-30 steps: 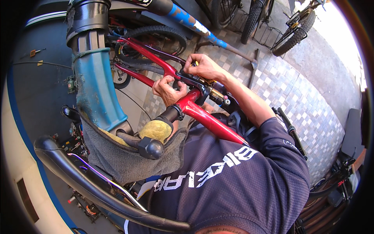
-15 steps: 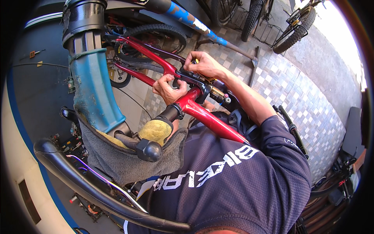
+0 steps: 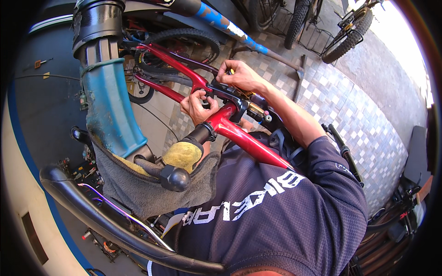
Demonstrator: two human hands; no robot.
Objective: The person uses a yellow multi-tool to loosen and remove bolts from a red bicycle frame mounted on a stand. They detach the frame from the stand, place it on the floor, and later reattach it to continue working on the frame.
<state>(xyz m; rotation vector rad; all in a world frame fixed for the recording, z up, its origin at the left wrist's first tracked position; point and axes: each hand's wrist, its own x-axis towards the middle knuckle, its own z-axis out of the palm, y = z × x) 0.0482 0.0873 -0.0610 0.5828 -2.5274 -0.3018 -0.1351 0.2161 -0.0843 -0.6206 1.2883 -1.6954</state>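
Note:
A glossy red bicycle frame (image 3: 251,142) is held up in front of me, its forked rear stays (image 3: 177,64) pointing away to the far left. My left hand (image 3: 199,108) is at the near-left side of the frame's black linkage (image 3: 235,99), fingers curled and thumb pressed to forefinger. What it pinches, if anything, is too small to name. On the linkage's far-right side my right hand (image 3: 240,77) is closed in a pinch, and a small yellow bit shows between its fingers. A gold-and-black rear shock (image 3: 257,110) sits in the frame just below the right hand.
On the left stands a repair-stand arm wrapped in blue material (image 3: 110,101), a grey cloth (image 3: 156,198) draped below it. A black clamp (image 3: 200,134) grips the seat tube area. Bicycles (image 3: 352,34) and a blue worn tube (image 3: 230,28) lie beyond, over a tiled floor (image 3: 354,119).
Both hands stay at the linkage. The left hand's fingers have shifted very slightly; the right hand keeps nearly the same pinch.

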